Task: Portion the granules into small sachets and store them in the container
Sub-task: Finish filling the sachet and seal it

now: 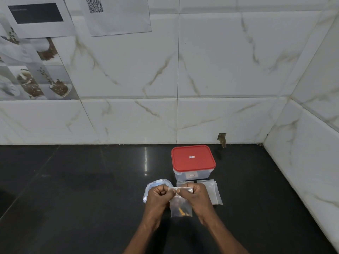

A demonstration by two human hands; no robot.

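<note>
A small clear sachet (181, 208) hangs between my hands above the black counter, with a little brown and yellow material at its bottom. My left hand (159, 196) pinches the left end of its top strip, and my right hand (196, 195) pinches the right end. Behind them stands a clear container (194, 175) with its red lid (192, 158) closed. A stack of empty clear sachets (214, 192) lies flat to the right of my right hand. A larger crumpled clear bag with blue in it (156, 183) lies behind my left hand, partly hidden.
The black stone counter (82, 189) runs left and forward. White marble-patterned tile walls (211, 70) close off the back and the right side. Printed sheets (117, 13) hang on the wall at the upper left.
</note>
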